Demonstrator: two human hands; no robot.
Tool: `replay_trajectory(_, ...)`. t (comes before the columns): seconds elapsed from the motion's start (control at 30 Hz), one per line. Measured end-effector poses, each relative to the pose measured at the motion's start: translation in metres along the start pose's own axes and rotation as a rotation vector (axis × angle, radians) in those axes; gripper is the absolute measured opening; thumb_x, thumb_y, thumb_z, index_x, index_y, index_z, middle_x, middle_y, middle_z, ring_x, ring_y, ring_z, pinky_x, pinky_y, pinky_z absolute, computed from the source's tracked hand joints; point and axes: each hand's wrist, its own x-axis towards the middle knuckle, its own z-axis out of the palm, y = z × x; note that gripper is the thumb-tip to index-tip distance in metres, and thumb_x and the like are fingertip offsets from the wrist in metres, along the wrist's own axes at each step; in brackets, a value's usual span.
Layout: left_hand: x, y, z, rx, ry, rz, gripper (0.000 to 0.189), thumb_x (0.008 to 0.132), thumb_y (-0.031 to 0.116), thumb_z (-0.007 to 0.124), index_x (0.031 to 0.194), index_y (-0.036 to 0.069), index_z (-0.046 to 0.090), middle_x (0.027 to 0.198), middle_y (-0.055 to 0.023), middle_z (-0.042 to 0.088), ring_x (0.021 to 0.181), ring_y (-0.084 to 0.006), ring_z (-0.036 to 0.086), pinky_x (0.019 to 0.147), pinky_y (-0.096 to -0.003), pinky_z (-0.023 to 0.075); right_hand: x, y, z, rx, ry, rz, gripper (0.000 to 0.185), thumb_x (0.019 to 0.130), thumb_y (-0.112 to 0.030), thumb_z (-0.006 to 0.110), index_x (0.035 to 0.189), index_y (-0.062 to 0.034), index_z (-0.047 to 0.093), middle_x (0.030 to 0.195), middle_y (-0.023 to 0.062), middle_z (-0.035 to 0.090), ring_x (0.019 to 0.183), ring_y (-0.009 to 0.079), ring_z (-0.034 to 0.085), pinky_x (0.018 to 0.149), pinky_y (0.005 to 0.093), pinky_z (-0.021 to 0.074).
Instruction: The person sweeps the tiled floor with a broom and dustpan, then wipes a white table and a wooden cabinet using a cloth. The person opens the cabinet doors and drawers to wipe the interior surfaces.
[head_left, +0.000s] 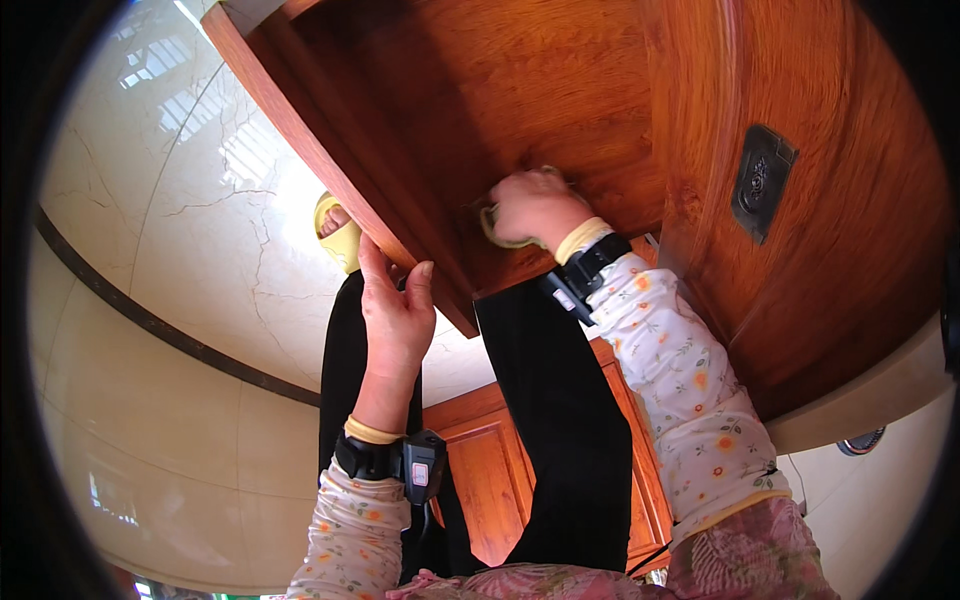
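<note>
With fingers behind it and the thumb in front, my left hand (397, 300) grips the edge of a reddish-brown wooden cabinet door (315, 157), which stands open. My right hand (536, 206) is bunched on a yellowish-green cloth (495, 229) and presses it on the wooden surface inside, near the corner beside the door. Most of the cloth is hidden under the hand. Both wrists bear black strapped devices, over floral sleeves.
A wooden panel with a dark recessed metal handle (763, 184) rises at the right. Marble-look floor tiles (202, 172) with a dark border strip lie at the left. My foot in a yellow slipper (341, 244) is beside the door; panelled wooden doors (480, 472) show behind my legs.
</note>
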Motion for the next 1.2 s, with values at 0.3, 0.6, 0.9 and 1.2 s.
replay_trajectory(0.3, 0.001, 0.002, -0.001, -0.039, -0.012, -0.034, 0.062, 0.084, 0.000, 0.056, 0.135, -0.001, 0.020, 0.108, -0.0206, 0.056, 0.094, -0.0240, 0.060, 0.079, -0.0309, 0.0493, 0.011, -0.033, -0.003, -0.195, -0.200, -0.196, 0.034, 0.074, -0.017, 0.056, 0.106, -0.0099, 0.066, 0.111, 0.0132, 0.062, 0.106, 0.0292, 0.058, 0.087, 0.0400, 0.0458)
replay_trajectory(0.6, -0.001, 0.001, 0.000, 0.014, 0.036, -0.076, 0.063, 0.082, 0.003, 0.059, 0.135, 0.000, 0.024, 0.099, -0.0182, 0.059, 0.088, -0.0235, 0.062, 0.073, -0.0307, 0.0509, -0.033, -0.024, -0.008, 0.022, -0.295, -0.199, 0.041, 0.070, -0.013, 0.056, 0.110, -0.0128, 0.063, 0.111, 0.0155, 0.060, 0.108, 0.0303, 0.055, 0.089, 0.0364, 0.0449)
replay_trajectory(0.9, 0.003, 0.003, 0.020, -0.294, -0.096, -0.078, 0.063, 0.084, 0.003, 0.060, 0.138, 0.002, 0.026, 0.117, -0.0132, 0.055, 0.105, -0.0191, 0.055, 0.087, -0.0294, 0.0459, -0.105, 0.011, -0.019, 1.425, -0.069, -0.366, 0.033, 0.081, -0.007, 0.057, 0.113, -0.0010, 0.056, 0.103, 0.0085, 0.063, 0.088, 0.0180, 0.061, 0.076, 0.0292, 0.0498)
replay_trajectory(1.2, -0.013, 0.050, 0.015, -0.738, -0.012, 0.216, 0.048, 0.092, 0.015, 0.050, 0.136, 0.003, 0.034, 0.130, -0.0134, 0.045, 0.121, -0.0197, 0.042, 0.102, -0.0324, 0.0312, -0.141, -0.035, -0.029, 1.584, 0.330, -0.465, 0.055, 0.075, 0.005, 0.059, 0.127, -0.0015, 0.044, 0.115, 0.0084, 0.057, 0.100, 0.0175, 0.057, 0.088, 0.0312, 0.0466)
